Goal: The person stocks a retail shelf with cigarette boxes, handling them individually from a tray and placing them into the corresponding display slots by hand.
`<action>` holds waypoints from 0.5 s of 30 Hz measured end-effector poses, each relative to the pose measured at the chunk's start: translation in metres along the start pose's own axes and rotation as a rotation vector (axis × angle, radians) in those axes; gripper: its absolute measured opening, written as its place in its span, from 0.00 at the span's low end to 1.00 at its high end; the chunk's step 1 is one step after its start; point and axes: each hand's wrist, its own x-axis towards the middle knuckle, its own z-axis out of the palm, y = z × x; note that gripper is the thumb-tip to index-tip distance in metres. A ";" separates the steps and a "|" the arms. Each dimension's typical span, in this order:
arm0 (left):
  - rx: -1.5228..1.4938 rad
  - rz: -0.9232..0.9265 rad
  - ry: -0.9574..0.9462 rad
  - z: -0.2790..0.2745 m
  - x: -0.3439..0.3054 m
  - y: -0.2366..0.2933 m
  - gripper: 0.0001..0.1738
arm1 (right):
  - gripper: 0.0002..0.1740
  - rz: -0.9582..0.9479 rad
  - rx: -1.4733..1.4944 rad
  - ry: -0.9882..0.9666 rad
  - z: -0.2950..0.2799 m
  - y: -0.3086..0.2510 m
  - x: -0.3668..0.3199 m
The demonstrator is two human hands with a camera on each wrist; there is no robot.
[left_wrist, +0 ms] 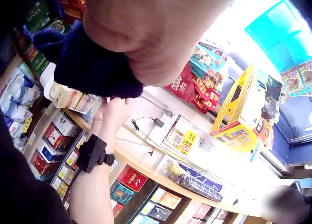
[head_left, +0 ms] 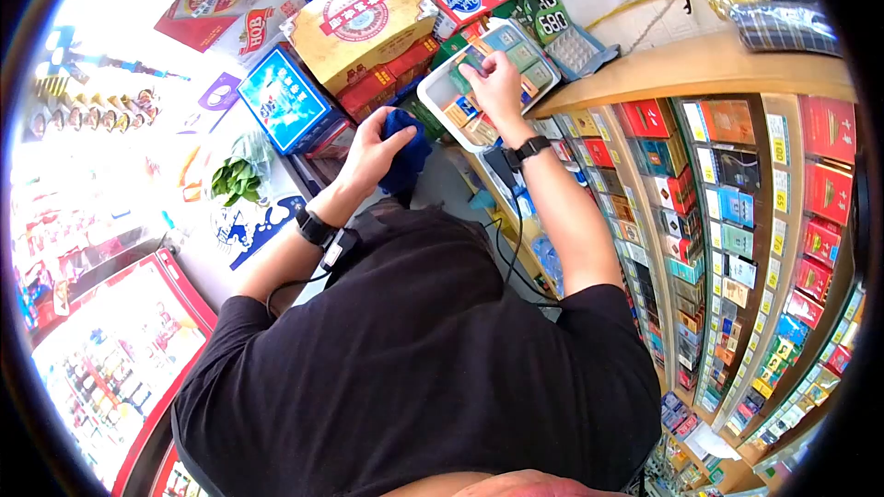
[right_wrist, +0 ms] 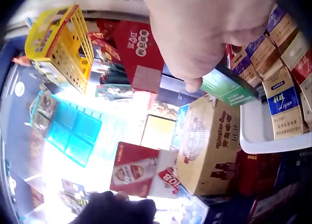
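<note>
My left hand (head_left: 373, 155) grips a dark blue cloth (head_left: 408, 143), which looks fuzzy in the left wrist view and hangs below the fingers. To the right of it is a white plastic tray (head_left: 431, 92) filled with cigarette packs. Over this tray my right hand (head_left: 498, 90) has its fingers bent and pinches a green pack (right_wrist: 226, 86), seen close up in the right wrist view. Beside that pack, a tan and blue cigarette pack (right_wrist: 284, 104) stands inside the tray among several similar ones. The palm side of the right hand is hidden.
A yellow beer carton (head_left: 354, 23) and a blue carton (head_left: 287, 101) are stacked beyond the left hand. Cigarette shelves (head_left: 723, 221) run along the right under a wooden counter edge (head_left: 681, 69). Leafy greens (head_left: 238, 182) lie at the left. A yellow basket (right_wrist: 61, 43) stands farther off.
</note>
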 end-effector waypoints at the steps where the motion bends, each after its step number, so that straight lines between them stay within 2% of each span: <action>1: 0.001 0.004 0.006 -0.006 -0.001 -0.001 0.13 | 0.26 -0.006 0.004 -0.002 0.009 0.004 0.004; 3: 0.004 0.029 0.025 -0.018 -0.001 -0.007 0.13 | 0.24 -0.125 -0.156 -0.048 0.024 0.008 0.010; 5: 0.025 0.034 0.034 -0.028 0.000 -0.010 0.13 | 0.23 -0.085 -0.179 -0.098 0.033 0.010 0.011; 9: 0.021 0.037 0.043 -0.036 0.005 -0.013 0.13 | 0.21 -0.025 -0.412 -0.167 0.036 0.003 0.004; 15: -0.004 0.003 0.006 -0.031 0.011 -0.004 0.14 | 0.16 -0.118 -0.659 -0.179 0.037 0.021 -0.001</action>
